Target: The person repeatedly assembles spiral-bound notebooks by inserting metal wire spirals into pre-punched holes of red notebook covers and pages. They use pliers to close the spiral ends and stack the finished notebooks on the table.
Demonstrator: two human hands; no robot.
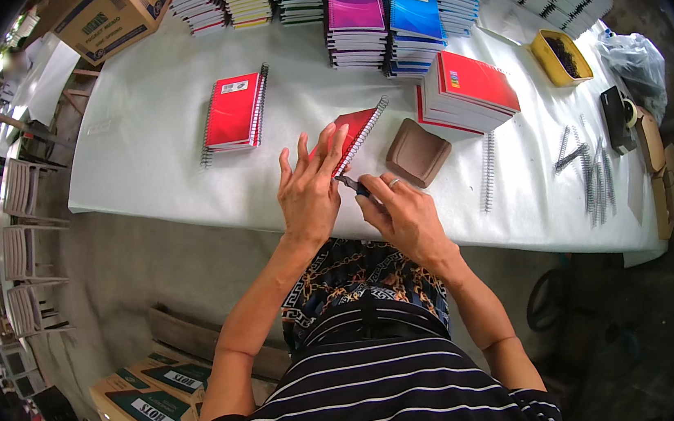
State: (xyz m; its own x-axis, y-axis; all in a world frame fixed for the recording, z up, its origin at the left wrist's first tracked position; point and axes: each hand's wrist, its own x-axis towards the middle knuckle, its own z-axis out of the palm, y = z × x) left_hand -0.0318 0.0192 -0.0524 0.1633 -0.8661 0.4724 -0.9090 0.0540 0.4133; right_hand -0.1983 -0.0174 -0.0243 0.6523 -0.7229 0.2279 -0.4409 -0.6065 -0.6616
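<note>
A red spiral-bound notebook (358, 128) lies tilted at the near edge of the white table (157, 139). My left hand (312, 188) presses flat on its near corner, fingers spread. My right hand (401, 213) grips small dark pliers (353, 186), whose tip meets the lower end of the notebook's wire spiral. A ring shows on that hand. Behind and to the left lies a small stack of red spiral notebooks (235, 111).
A brown pad (417, 151) lies right of the notebook, beside a stack of red notebooks (468, 90). Purple and blue stacks (383, 21) line the back. Loose wire spirals (588, 172), a yellow tub (561, 57) and cardboard boxes (147, 399) are around.
</note>
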